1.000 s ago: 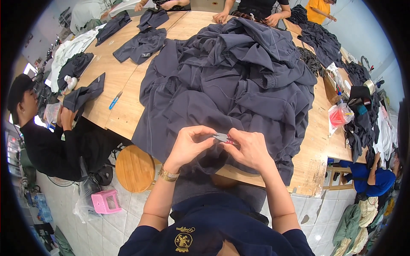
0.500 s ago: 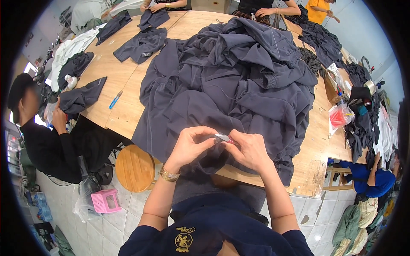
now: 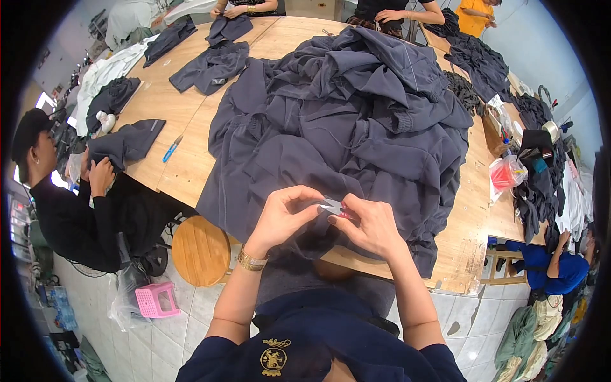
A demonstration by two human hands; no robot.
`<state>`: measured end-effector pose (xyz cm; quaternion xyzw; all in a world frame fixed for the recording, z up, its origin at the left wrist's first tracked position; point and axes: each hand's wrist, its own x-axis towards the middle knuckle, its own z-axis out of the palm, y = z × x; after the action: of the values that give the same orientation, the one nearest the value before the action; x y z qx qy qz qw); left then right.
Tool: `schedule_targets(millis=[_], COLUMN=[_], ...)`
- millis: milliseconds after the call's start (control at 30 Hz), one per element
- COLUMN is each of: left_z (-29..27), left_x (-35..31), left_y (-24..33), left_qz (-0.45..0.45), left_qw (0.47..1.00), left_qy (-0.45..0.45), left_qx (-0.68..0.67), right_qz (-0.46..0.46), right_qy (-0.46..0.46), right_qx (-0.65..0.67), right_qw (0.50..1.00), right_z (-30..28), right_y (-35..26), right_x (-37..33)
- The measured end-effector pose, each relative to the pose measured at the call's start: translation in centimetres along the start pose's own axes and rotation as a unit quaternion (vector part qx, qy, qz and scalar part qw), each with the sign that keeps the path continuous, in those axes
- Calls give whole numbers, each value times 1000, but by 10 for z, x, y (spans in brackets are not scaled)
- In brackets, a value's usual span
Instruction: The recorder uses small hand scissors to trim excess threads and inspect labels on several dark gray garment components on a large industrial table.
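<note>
My right hand [image 3: 370, 226] is closed around small thread snips [image 3: 334, 207] with a red handle and bright metal blades. The blades point left and look slightly apart. Thumb and fingertips of my left hand [image 3: 284, 219] are pinched together right at the blade tips; whatever they hold is too small to make out. Both hands are over the near edge of a large heap of dark grey garments [image 3: 331, 121], with elastic cuffs and seams showing in its folds.
A blue cutter [image 3: 172, 149] lies on the wooden table [image 3: 191, 121] left of the heap. A person in black [image 3: 70, 204] handles dark cloth at the left. A round stool [image 3: 201, 251] and a pink plastic stool [image 3: 158, 300] stand below. Other people work at the far side and right.
The snips' blades have parted a little between my hands, which stay in nearly the same place. At the left, the co-worker's hand and dark cloth have shifted.
</note>
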<state>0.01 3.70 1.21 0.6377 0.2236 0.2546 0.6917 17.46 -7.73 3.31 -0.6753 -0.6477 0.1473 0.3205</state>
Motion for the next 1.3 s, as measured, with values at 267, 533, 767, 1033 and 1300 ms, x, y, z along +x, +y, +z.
schedule_targets(millis=[267, 533, 767, 1033, 1300], left_z=[2, 4, 1, 4, 1], left_x=[0, 0, 0, -1, 0], left_y=[-1, 3, 0, 6, -1], left_qz=[6, 14, 21, 4, 20], left_qw=[1000, 1000, 998, 1000, 1000], left_qy=[-6, -1, 8, 12, 10], left_qx=[-9, 19, 63, 26, 3], right_qz=[-21, -25, -24, -29, -32], right_qy=[11, 12, 8, 22, 34], right_qx=[-11, -15, -17, -4, -25], right_qw=[1000, 1000, 1000, 999, 999], right_z=[1, 0, 0, 3, 2], right_y=[-3, -3, -5, 0, 1], right_x=[2, 2, 2, 2, 1])
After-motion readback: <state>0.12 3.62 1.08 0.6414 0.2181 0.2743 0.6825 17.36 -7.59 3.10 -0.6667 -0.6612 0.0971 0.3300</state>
